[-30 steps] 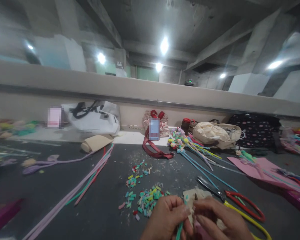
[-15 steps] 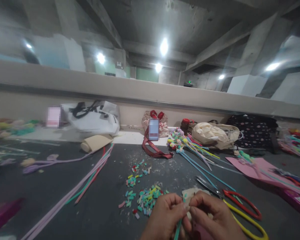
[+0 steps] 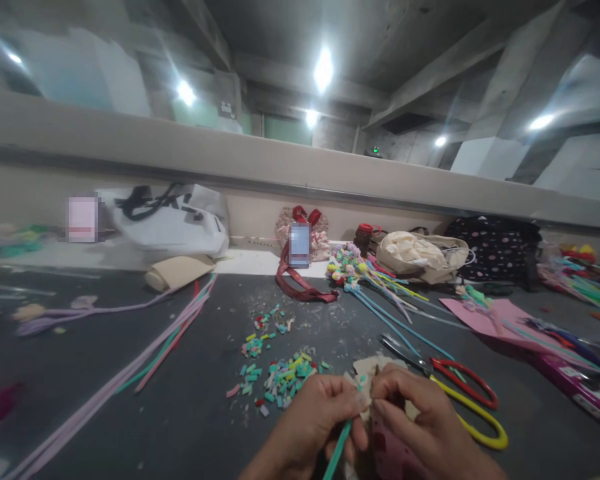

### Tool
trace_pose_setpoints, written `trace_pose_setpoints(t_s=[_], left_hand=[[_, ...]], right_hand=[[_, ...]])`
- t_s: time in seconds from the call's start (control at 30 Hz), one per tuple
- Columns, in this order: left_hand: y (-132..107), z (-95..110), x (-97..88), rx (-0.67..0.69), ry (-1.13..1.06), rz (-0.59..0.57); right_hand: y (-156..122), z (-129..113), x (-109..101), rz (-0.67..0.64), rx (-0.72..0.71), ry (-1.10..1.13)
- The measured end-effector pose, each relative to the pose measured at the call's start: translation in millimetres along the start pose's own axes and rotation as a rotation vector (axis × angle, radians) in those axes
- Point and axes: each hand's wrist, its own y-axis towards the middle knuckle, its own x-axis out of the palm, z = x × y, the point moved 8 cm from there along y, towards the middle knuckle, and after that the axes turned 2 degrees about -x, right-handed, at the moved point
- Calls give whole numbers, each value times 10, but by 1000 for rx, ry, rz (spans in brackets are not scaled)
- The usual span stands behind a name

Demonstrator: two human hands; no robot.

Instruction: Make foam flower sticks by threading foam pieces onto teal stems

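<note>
My left hand [image 3: 320, 417] is closed in a pinch around a green pipe cleaner [image 3: 337, 451], whose lower part slants down toward the bottom edge. Close beside it, my right hand [image 3: 416, 417] pinches near the upper end of the same stem; its fingertips hide exactly what they grip. Behind the fingers lies a crumpled cream-coloured scrap [image 3: 365, 365]. Scissors [image 3: 467, 400] with one red and one yellow handle loop rest just right of my right hand. To the left of my hands is a loose pile of short, colourful cut pieces [image 3: 286, 381].
Long lilac, green and red pipe cleaners [image 3: 130, 350] stretch across the dark table at left. Fluffy flower bunches [image 3: 347, 263] lie at the back centre. A phone [image 3: 300, 243], a white bag [image 3: 175, 223], a cream cloth bag [image 3: 420, 257] and pink paper [image 3: 510, 313] are farther off.
The whole view has shifted, so the table items appear farther up and left. More of the green pipe cleaner shows below my left hand. Both hands keep their pinch close together.
</note>
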Motion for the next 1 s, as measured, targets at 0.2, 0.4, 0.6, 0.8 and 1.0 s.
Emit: trace_pose_setpoints(t_s=[0.2, 0.4, 0.6, 0.8, 1.0], left_hand=[[-3, -57, 23, -92, 67, 9], [-2, -90, 32, -84, 163, -9], [-6, -99, 47, -97, 214, -21], [-1, -105, 48, -95, 207, -25], [16, -127, 30, -64, 203, -32]], right_hand=[[9, 126, -156, 17, 67, 76], [31, 46, -123, -82, 3, 41], [33, 56, -97, -123, -47, 30], [38, 31, -68, -125, -67, 7], [32, -28, -58, -148, -86, -35]])
